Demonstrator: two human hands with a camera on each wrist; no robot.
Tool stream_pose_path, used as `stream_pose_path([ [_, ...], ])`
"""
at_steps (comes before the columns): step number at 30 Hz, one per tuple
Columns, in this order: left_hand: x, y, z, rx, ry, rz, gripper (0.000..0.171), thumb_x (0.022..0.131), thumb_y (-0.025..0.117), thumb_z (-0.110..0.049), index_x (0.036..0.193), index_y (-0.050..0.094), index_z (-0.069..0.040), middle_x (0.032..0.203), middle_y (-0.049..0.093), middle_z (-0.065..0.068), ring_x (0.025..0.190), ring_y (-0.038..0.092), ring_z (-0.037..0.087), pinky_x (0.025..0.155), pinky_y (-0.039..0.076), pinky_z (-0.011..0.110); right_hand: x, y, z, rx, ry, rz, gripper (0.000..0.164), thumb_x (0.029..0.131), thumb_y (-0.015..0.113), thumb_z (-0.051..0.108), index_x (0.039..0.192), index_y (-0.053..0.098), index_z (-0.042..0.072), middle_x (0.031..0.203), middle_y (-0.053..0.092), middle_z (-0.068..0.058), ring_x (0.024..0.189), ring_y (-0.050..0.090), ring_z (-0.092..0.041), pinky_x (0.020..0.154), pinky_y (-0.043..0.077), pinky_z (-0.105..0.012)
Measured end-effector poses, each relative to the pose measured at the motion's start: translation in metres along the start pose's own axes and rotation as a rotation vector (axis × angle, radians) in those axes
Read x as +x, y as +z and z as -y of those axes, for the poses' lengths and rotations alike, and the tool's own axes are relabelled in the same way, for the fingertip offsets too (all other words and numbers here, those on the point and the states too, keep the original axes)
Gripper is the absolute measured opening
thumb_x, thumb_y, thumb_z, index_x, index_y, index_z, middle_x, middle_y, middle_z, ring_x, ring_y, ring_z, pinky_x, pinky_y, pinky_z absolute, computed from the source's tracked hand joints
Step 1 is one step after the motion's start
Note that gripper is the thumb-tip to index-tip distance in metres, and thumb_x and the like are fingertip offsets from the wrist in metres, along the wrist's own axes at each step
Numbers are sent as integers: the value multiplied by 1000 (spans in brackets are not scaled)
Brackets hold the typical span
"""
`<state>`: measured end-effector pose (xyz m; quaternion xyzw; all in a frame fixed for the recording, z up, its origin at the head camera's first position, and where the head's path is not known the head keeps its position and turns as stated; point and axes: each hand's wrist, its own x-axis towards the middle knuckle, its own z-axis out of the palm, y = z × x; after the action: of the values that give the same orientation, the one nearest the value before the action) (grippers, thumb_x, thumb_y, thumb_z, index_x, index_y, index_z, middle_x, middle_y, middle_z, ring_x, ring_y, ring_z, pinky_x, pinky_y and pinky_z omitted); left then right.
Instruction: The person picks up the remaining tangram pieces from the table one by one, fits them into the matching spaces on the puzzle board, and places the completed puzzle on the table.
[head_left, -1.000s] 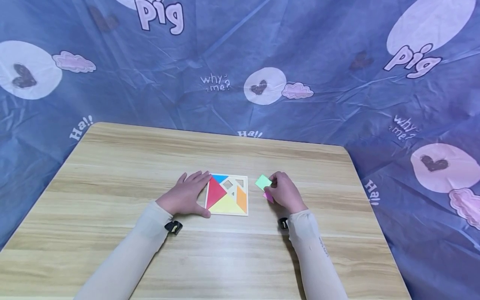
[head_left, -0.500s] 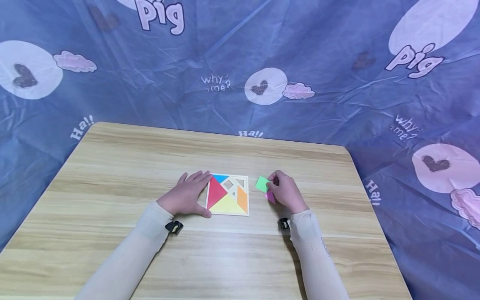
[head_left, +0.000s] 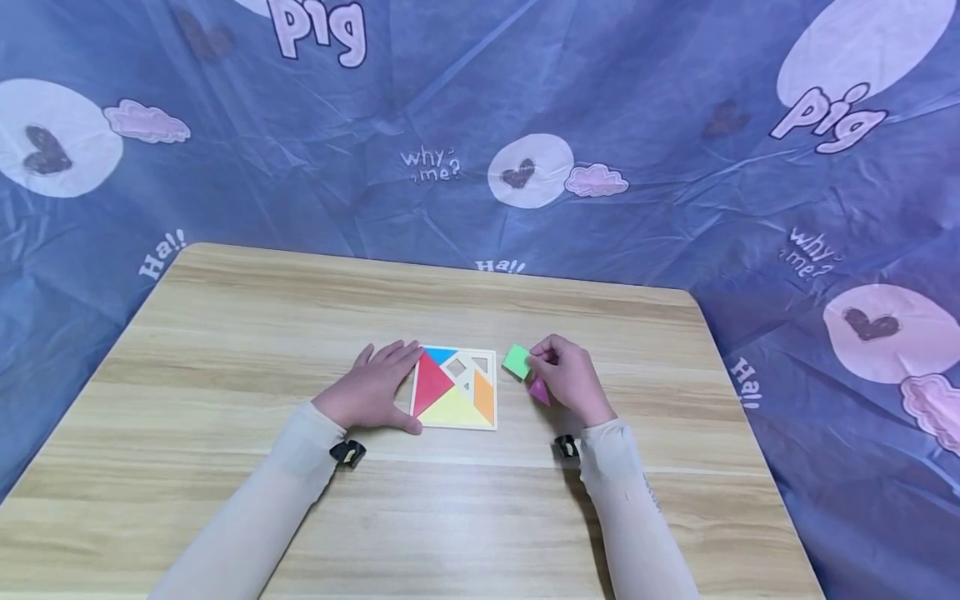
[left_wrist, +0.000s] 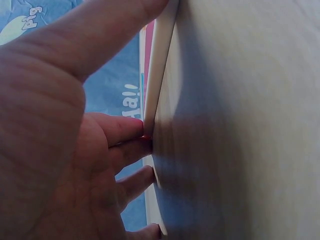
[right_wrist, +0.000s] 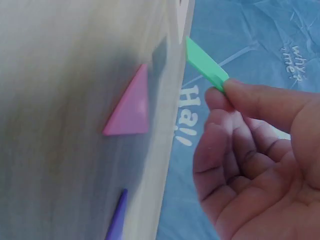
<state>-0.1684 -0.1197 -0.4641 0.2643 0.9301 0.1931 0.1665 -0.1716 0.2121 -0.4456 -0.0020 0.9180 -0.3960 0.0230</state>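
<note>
In the head view a tangram tray (head_left: 453, 428) lies flat, with red (head_left: 431, 386), yellow (head_left: 455, 410), blue (head_left: 440, 356) and orange (head_left: 484, 398) pieces in it and bare recesses at its upper right. My left hand (head_left: 372, 387) is spread along the tray's left side, thumb at the near corner and fingertips at the far one. Between thumb and index finger my right hand (head_left: 570, 379) pinches a green square tangram piece (right_wrist: 206, 64), held above the table just right of the tray. A pink triangle (right_wrist: 131, 107) lies on the table beneath that hand.
A purple piece (right_wrist: 117, 220) lies on the table, partly cut off in the right wrist view and hidden in the head view. The wooden table (head_left: 480, 517) ends at a blue printed cloth (head_left: 450, 108) behind and at the sides.
My right hand has lifted the green square and shifted it slightly left toward the tray, so more of the pink triangle shows. My left hand has stayed in place.
</note>
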Motion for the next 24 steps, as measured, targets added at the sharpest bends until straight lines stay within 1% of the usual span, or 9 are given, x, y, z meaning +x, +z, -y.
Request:
stream_pose_path([
  [3, 0, 0, -1, -1, -2, 2, 128, 71, 88, -61, 165, 22, -7, 171, 24, 11, 158, 17, 37, 124, 7, 66, -2, -1, 3, 24, -31, -19, 6, 98, 71, 12, 98, 71, 7, 86, 68, -6, 79, 58, -19, 72, 50, -31],
  [6, 0, -1, -1, -3, -3, 4, 127, 71, 89, -61, 165, 22, -7, 171, 24, 11, 158, 17, 36, 124, 7, 66, -4, -1, 7, 76, -31, -4, 6, 98, 72, 14, 99, 73, 8, 85, 67, -5, 77, 56, -19, 70, 48, -30],
  [10, 0, -1, -1, -8, -5, 4, 127, 71, 89, -60, 165, 22, -7, 171, 24, 11, 158, 17, 36, 125, 7, 66, -7, -1, 12, 140, -3, 43, 8, 98, 71, 17, 101, 73, 9, 85, 66, -6, 76, 56, -20, 68, 48, -30],
  [13, 0, -1, -1, -13, -7, 5, 127, 71, 89, -60, 165, 22, -7, 171, 24, 11, 158, 17, 36, 124, 7, 66, -8, 0, 15, 195, 33, 83, 10, 99, 70, 18, 101, 72, 9, 87, 68, -9, 78, 58, -21, 68, 51, -30],
  [16, 0, 0, 0, -15, -8, 9, 127, 71, 89, -60, 165, 22, -7, 171, 23, 11, 158, 17, 36, 125, 6, 66, -9, 2, 17, 258, 85, 124, 11, 99, 70, 20, 102, 71, 9, 87, 68, -9, 75, 59, -18, 62, 54, -27],
  [18, 0, 0, 1, -12, -10, 13, 128, 71, 88, -61, 165, 21, -7, 171, 23, 10, 158, 16, 36, 125, 6, 65, -9, 4, 19, 290, 104, 145, 12, 100, 69, 20, 103, 71, 9, 84, 65, -7, 70, 58, -17, 56, 52, -24],
  [22, 1, 1, 2, -5, -9, 14, 128, 71, 87, -63, 165, 21, -7, 172, 22, 10, 158, 16, 36, 125, 6, 65, -10, 9, 22, 315, 94, 161, 12, 99, 69, 17, 103, 71, 6, 77, 61, -3, 65, 53, -14, 53, 46, -22],
  [24, 1, 1, 2, -3, -11, 17, 128, 71, 87, -63, 166, 20, -8, 172, 22, 9, 158, 15, 35, 125, 5, 64, -10, 12, 23, 313, 78, 159, 11, 99, 69, 15, 102, 71, 5, 76, 60, -2, 67, 54, -14, 56, 48, -23],
])
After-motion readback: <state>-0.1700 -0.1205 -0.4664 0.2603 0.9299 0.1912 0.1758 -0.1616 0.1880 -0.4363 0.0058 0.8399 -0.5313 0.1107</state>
